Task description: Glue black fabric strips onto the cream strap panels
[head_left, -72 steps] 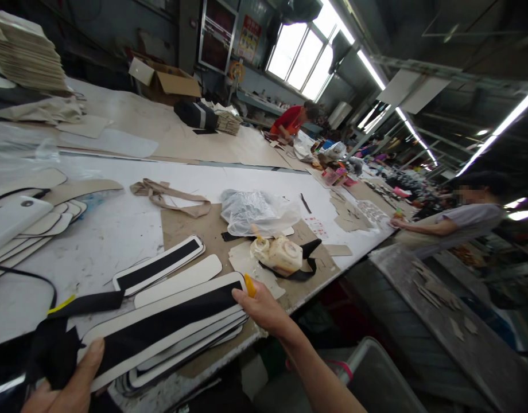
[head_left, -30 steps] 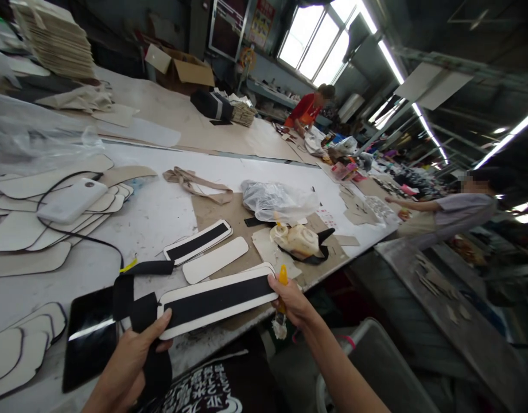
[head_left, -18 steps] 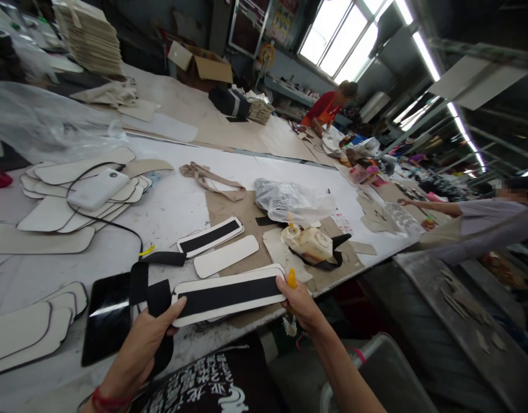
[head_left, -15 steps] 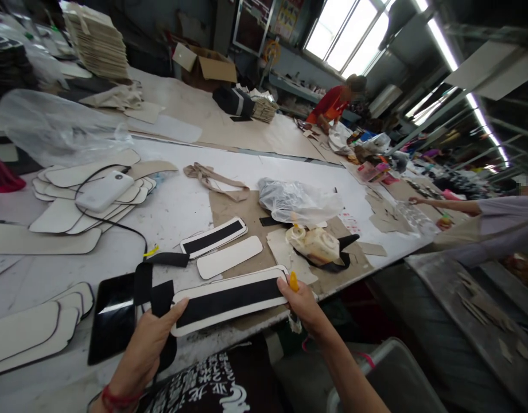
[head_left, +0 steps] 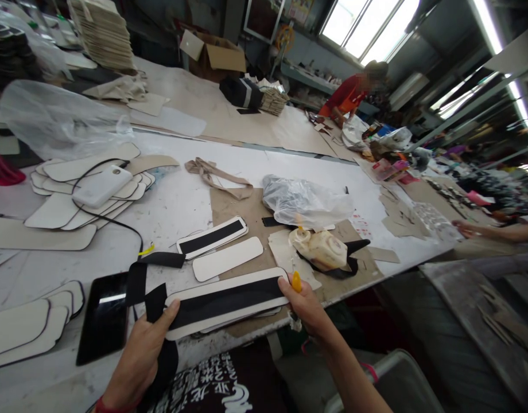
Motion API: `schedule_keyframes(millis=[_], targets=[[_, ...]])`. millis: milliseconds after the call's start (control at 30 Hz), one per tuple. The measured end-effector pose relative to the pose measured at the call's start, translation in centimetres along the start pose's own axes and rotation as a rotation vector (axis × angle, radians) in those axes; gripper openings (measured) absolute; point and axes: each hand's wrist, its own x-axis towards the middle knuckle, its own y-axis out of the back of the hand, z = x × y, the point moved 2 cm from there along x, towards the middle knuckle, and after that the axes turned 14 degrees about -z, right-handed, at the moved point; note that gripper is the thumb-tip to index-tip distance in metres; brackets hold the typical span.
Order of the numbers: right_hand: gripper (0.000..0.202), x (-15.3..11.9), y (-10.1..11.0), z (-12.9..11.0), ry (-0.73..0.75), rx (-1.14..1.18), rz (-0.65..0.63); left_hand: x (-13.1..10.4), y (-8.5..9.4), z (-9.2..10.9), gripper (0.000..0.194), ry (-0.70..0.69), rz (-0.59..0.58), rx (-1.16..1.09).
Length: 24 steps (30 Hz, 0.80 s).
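My left hand [head_left: 141, 350] grips the left end of a long, round-cornered white panel [head_left: 264, 303], thumb on top. Down the panel's middle runs a black strip [head_left: 229, 303]. Beside that hand a black strap [head_left: 155, 301] trails over the table edge. At the panel's other end, my right hand [head_left: 305, 301] pinches it between thumb and fingers. The same hand also keeps hold of a yellow-handled tool [head_left: 296, 281], whose lower end looks whitish and smeared. Just beyond lie a plain white panel [head_left: 228, 258] and a smaller panel with a black strip [head_left: 212, 237].
A dark tablet [head_left: 104, 318] and stacked white panels [head_left: 20, 327] lie left. A white power bank [head_left: 103, 186] with a cable rests on more panels. A yellowed plastic container [head_left: 322, 248] and clear plastic bag [head_left: 305, 201] stand right. A person in red [head_left: 348, 94] works across the table.
The view has shifted slightly, so the background sits further right. Both hands still hold the panel, which looks a little more tilted toward me; another pale panel edge now shows beneath it.
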Motion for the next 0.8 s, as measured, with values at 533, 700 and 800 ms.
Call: schedule_keyframes(millis=[533, 700, 800], targets=[[0.039, 0.5, 1.7, 2.5, -0.146, 0.138, -0.025, -0.7, 0.7, -1.0, 0.042, 0.125, -0.118, 0.356], [0.036, 1.1, 2.4, 4.2, -0.14, 0.001, -0.032, 0.0, 1.2, -2.5, 0.041, 0.131, -0.189, 0.443], [0.032, 1.6, 2.7, 4.6, -0.097, -0.319, 0.001, 1.0, 2.5, -2.6, 0.042, 0.149, -0.134, 0.485]])
